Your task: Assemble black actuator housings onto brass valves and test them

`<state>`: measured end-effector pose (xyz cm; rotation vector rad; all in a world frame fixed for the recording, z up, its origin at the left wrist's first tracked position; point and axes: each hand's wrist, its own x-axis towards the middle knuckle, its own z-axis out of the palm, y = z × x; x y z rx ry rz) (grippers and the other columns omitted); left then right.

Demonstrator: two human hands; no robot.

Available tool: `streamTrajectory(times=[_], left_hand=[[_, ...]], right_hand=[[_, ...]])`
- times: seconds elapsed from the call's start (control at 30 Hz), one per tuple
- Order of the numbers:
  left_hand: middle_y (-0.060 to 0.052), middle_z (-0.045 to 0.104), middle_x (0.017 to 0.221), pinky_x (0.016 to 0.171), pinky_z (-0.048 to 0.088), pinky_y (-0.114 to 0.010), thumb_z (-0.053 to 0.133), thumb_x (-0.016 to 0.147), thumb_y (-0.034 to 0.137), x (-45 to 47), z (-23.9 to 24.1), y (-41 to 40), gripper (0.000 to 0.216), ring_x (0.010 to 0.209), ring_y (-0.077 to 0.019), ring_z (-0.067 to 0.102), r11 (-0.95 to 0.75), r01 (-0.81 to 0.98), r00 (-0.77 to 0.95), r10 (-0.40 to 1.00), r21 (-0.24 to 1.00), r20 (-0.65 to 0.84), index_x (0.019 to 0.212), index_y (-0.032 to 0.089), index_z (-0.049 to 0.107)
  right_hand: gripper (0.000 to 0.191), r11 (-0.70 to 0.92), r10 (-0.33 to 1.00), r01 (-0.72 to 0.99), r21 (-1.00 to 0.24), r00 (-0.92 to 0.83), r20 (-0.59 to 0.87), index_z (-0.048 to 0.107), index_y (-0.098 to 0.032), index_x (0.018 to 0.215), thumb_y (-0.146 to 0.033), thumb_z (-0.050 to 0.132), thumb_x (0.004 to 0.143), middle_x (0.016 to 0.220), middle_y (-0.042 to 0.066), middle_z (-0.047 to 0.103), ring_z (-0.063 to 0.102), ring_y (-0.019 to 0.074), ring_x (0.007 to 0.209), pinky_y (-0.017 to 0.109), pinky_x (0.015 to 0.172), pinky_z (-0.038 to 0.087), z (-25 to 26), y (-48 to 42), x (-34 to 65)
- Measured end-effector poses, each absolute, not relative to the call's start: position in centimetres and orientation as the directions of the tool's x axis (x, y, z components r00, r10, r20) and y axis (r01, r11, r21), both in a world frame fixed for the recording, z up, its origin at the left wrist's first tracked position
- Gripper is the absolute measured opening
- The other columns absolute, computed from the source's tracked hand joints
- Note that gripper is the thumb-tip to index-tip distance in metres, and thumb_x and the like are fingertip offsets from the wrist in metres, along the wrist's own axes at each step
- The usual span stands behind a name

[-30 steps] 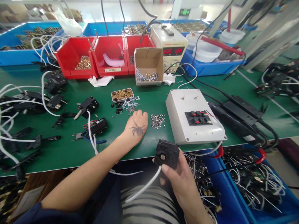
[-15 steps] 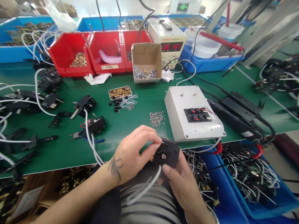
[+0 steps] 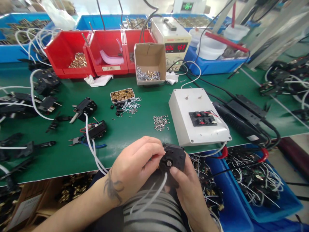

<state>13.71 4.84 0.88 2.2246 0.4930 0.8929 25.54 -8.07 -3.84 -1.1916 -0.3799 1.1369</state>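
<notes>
Left hand [image 3: 134, 164] moves off bench, now pinching black module [image 3: 172, 159]; right hand [image 3: 188, 183] grips it, 1 white lead [image 3: 149, 196] dangling.

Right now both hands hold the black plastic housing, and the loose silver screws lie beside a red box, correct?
No. The head view shows the loose silver screws beside a white plastic box, not a red one; the rest holds.

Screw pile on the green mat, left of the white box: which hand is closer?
Left. The left hand is just below the screw pile in the picture, fingertips on the black part. The right hand sits lower and to the right, gripping that part from underneath.
</notes>
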Motion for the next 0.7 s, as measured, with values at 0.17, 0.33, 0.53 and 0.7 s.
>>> streamTrajectory(times=[0.17,0.33,0.53,0.7], left_hand=[[-0.005,0.068,0.099,0.081,0.054,-0.022,0.053,0.093,0.005,13.5,0.3,4.7,0.015,0.092,-0.0133,0.064,-0.786,0.063,0.753,0.442,0.615,0.487,0.098,0.019,0.056],[-0.01,0.071,0.09,0.081,0.054,-0.027,0.041,0.1,0.012,13.5,1.0,4.9,0.021,0.084,-0.018,0.064,-0.914,0.005,0.808,0.242,0.405,0.537,0.091,0.013,0.059],[-0.005,0.068,0.087,0.074,0.052,-0.029,0.054,0.096,0.015,14.9,-0.5,7.3,0.007,0.081,-0.0186,0.063,-0.807,0.358,0.739,0.552,0.47,0.386,0.094,0.016,0.061],[-0.005,0.065,0.09,0.078,0.051,-0.031,0.055,0.093,0.011,18.1,-2.9,9.3,0.009,0.085,-0.0207,0.063,-0.656,0.612,0.722,0.692,0.441,0.027,0.091,0.016,0.062]], right_hand=[[0.041,-0.098,0.814,-0.397,-0.913,0.495,-0.303,0.058,-0.028,0.126,-0.029,0.074,0.088,0.106,0.001,0.063,0.06,0.0177,0.091,0.019,0.069,0.057,-3.5,-8.1,25.5],[0.039,-0.085,0.834,-0.336,-0.938,0.492,-0.252,0.06,-0.024,0.123,-0.029,0.075,0.087,0.117,0.002,0.062,0.059,0.0196,0.106,0.022,0.085,0.053,-3.5,-7.7,25.6],[0.052,-0.172,0.788,-0.499,-0.85,0.448,-0.422,0.051,-0.023,0.131,-0.038,0.072,0.087,0.086,0.002,0.062,0.051,0.0123,0.058,0.014,0.042,0.038,-3.7,-7.7,25.4],[0.057,-0.165,0.791,-0.469,-0.867,0.463,-0.401,0.052,-0.022,0.13,-0.043,0.076,0.082,0.103,0.007,0.063,0.051,0.0123,0.058,0.015,0.039,0.035,-4.8,-8.0,25.7]])
